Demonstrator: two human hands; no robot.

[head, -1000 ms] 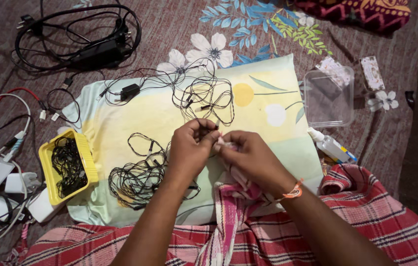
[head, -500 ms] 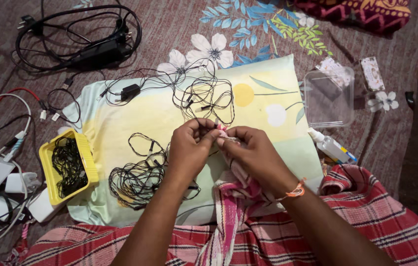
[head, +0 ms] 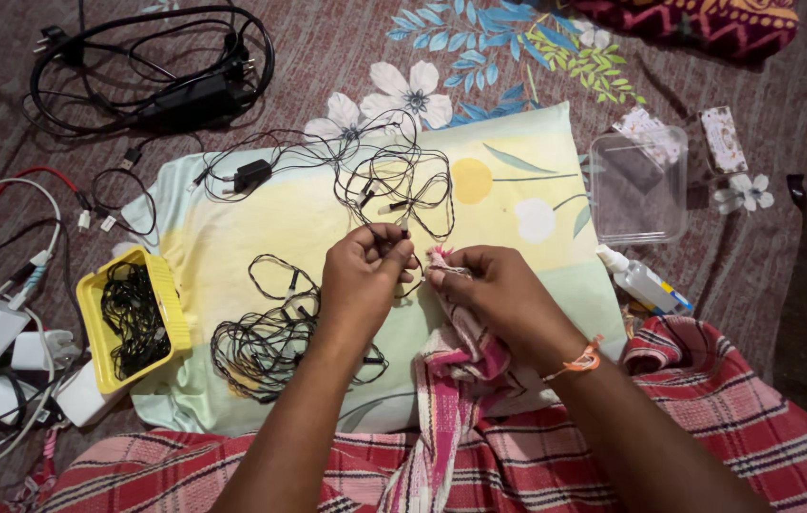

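Observation:
My left hand (head: 363,277) pinches a thin black earphone cable (head: 402,180) that runs up into a loose tangle on the pale yellow pillow (head: 508,237). My right hand (head: 491,288) grips a fold of pink checked cloth (head: 465,347) and presses it against the end of that cable, close beside my left fingertips. A second bundle of black cables (head: 266,344) lies on the pillow just left of my left wrist.
A yellow tray (head: 93,323) of black cables sits at the pillow's left edge. White chargers (head: 4,332) and cords lie further left. A black power adapter (head: 185,95) with coiled lead is at the back. A clear plastic box (head: 639,185) and a small white bottle (head: 641,282) stand to the right.
My two hands have shifted slightly against each other, rubbing the cloth along the cable end. The cables on the pillow have stayed where they were.

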